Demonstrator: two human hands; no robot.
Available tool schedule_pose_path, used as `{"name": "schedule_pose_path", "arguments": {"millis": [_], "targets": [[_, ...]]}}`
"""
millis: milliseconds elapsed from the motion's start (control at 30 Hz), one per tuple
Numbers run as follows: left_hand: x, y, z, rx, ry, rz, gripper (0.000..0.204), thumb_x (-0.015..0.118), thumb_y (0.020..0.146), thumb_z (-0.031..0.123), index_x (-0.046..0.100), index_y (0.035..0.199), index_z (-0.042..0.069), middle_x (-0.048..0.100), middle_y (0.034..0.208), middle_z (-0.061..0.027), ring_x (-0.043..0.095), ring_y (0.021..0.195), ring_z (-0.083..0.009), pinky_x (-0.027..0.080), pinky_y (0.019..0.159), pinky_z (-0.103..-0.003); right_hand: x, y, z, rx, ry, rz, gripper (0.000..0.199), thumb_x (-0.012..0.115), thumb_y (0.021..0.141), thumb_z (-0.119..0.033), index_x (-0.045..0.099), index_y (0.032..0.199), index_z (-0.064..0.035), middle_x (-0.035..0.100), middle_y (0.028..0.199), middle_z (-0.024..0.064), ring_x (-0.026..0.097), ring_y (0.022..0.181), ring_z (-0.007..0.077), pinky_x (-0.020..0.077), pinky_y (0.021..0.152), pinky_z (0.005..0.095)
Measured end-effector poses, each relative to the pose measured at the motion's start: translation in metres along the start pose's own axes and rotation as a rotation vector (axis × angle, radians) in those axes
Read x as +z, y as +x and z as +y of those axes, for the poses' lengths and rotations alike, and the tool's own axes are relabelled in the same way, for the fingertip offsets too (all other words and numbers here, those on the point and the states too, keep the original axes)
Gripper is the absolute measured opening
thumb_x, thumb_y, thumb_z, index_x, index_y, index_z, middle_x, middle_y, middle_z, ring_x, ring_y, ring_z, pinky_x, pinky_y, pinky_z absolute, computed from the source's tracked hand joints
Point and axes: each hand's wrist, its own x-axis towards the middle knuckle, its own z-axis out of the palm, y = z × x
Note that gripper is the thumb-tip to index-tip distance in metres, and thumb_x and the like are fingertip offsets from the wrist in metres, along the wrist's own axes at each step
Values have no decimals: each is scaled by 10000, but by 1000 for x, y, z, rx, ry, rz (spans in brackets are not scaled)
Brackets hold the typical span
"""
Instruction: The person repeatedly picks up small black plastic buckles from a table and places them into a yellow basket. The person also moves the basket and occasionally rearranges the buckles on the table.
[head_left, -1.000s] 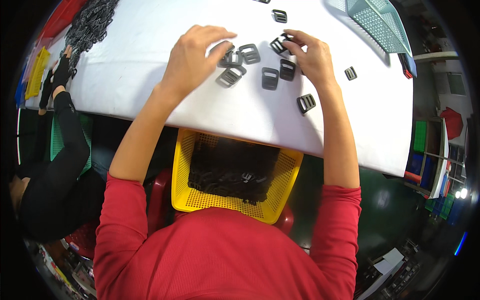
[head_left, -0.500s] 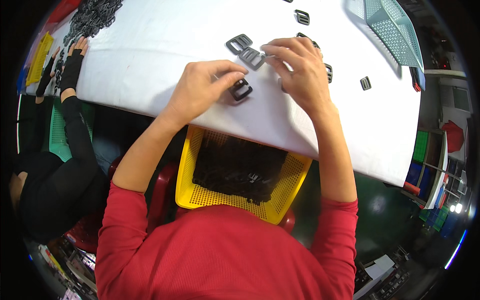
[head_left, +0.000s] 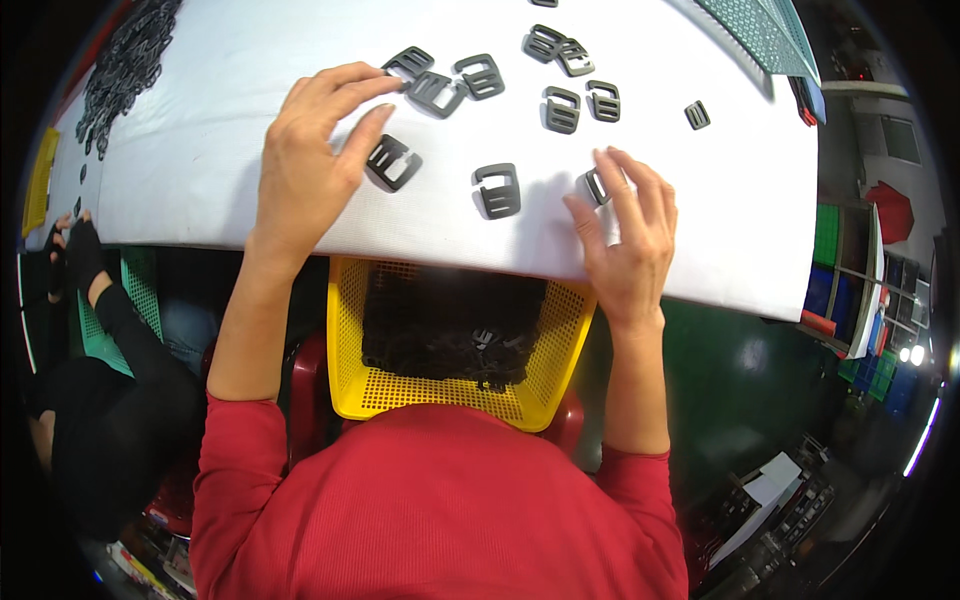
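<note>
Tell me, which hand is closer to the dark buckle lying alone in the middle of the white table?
The right hand. Its thumb sits just right of the buckle, while the left hand lies farther off to the left, over another buckle.

Dark grey buckles (head_left: 498,190) of matt, smooth plastic lie on a white table cover (head_left: 200,150) with a fine woven texture. Below sits a glossy yellow plastic mesh basket (head_left: 350,340). The sleeves (head_left: 240,450) are red ribbed cloth.
</note>
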Motion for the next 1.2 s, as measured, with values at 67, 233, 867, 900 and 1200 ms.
{"name": "schedule_pose_path", "arguments": {"millis": [67,233,867,900,1200], "targets": [[0,0,1,-55,-20,-15,254,633,872,73,706,1112,117,650,1163,-61,604,1069,-203,479,851,-318,0,-2,13,-50,-170,20,338,737,788,-152,669,1105,-57,662,1066,75,598,1003,243,475,826,360],[11,3,10,-15,-50,-36,262,632,868,69,704,1116,116,650,1160,-78,600,1077,-215,477,878,-322,-6,5,10,333,254,-171,237,704,833,-142,703,1060,-74,708,894,66,663,793,197,505,734,295],[77,89,6,348,305,-492,378,517,963,246,538,1311,102,493,1390,-98,413,1326,-274,351,1093,-460,-4,14,72,61,-13,-360,417,544,955,-298,558,1310,-80,468,1418,160,370,1371,317,215,1128,560],[59,98,14,272,295,-568,349,530,956,240,570,1269,90,524,1355,-97,449,1292,-276,374,1074,-441,-4,24,72,61,43,-328,390,553,951,-283,577,1287,-86,490,1396,156,400,1346,321,247,1118,544],[115,212,-111,167,253,-108,364,498,964,222,551,1318,156,457,1435,-84,351,1369,-340,337,1101,-471,114,211,75,-69,268,-268,555,530,951,-375,420,1420,-101,349,1502,141,335,1384,318,323,1104,421]]}}
